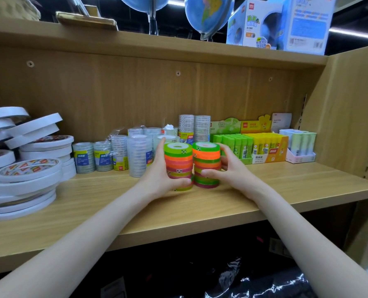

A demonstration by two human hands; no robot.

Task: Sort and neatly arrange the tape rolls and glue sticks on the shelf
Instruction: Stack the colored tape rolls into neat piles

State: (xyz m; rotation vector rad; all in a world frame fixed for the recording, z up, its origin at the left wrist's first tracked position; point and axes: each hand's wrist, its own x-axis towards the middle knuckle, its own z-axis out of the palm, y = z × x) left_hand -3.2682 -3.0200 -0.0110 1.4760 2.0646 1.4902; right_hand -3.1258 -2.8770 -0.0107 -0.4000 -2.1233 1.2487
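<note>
Two stacks of neon tape rolls stand side by side on the wooden shelf (pixel 264 190). My left hand (pixel 161 177) grips the left stack (pixel 178 160), thumb across its front near the bottom. My right hand (pixel 230 168) grips the right stack (pixel 206 160) from the right, thumb on its front. Clear tape stacks (pixel 135 153) stand behind and to the left. Green glue sticks (pixel 234 145) and yellow glue sticks (pixel 264 145) sit in display boxes to the right.
Piles of white double-sided tape rolls (pixel 24 160) fill the shelf's left end. A pastel box of sticks (pixel 299 145) stands at the far right by the side panel (pixel 346 117). Globes (pixel 206 16) and a globe box (pixel 282 24) sit on the shelf above.
</note>
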